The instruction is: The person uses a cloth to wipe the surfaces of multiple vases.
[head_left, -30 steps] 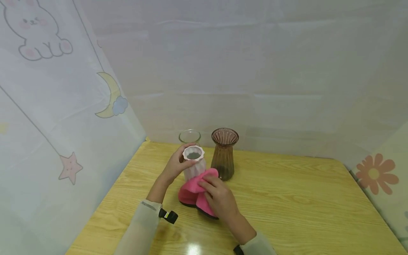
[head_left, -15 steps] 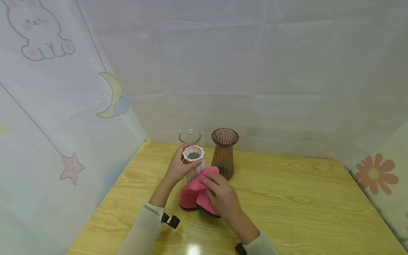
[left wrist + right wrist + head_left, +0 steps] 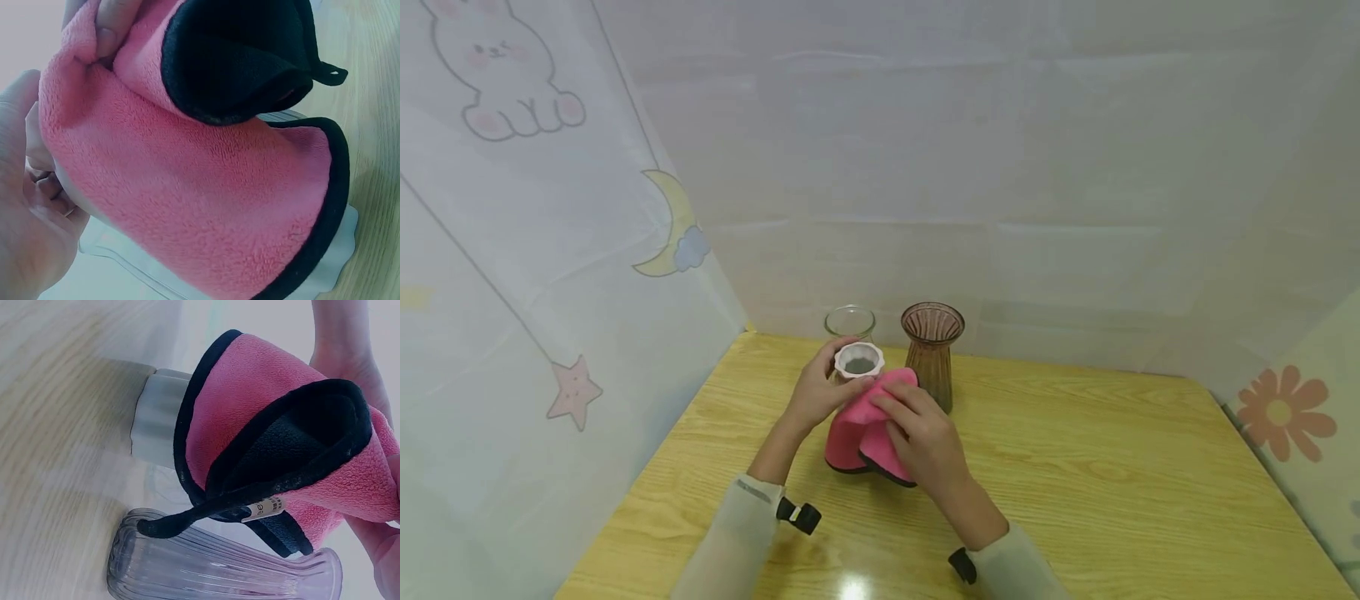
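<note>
A white scalloped vase (image 3: 860, 372) stands near the middle of the table, its round mouth facing up. My left hand (image 3: 815, 392) grips it just below the rim, thumb in front and fingers behind. My right hand (image 3: 928, 442) pinches a pink cloth (image 3: 880, 425) with black edging against the vase's front. Loose folds hang down and cover most of the vase's body. In the right wrist view, the vase's pale base (image 3: 156, 419) shows beyond the cloth, close to the tabletop. The cloth's dark lining and hanging loop (image 3: 330, 74) appear in the left wrist view.
A ribbed purple glass vase (image 3: 931, 358) stands just right of the white one. Behind my left hand is a clear glass vase (image 3: 850, 321), partly hidden. The wooden table (image 3: 1097, 467) ends at a pale fabric backdrop (image 3: 1000, 167) with cartoon prints.
My right hand has moved upward, drawing the cloth higher on the vase toward its rim. The left hand keeps its grip, with its thumb shifted slightly right.
</note>
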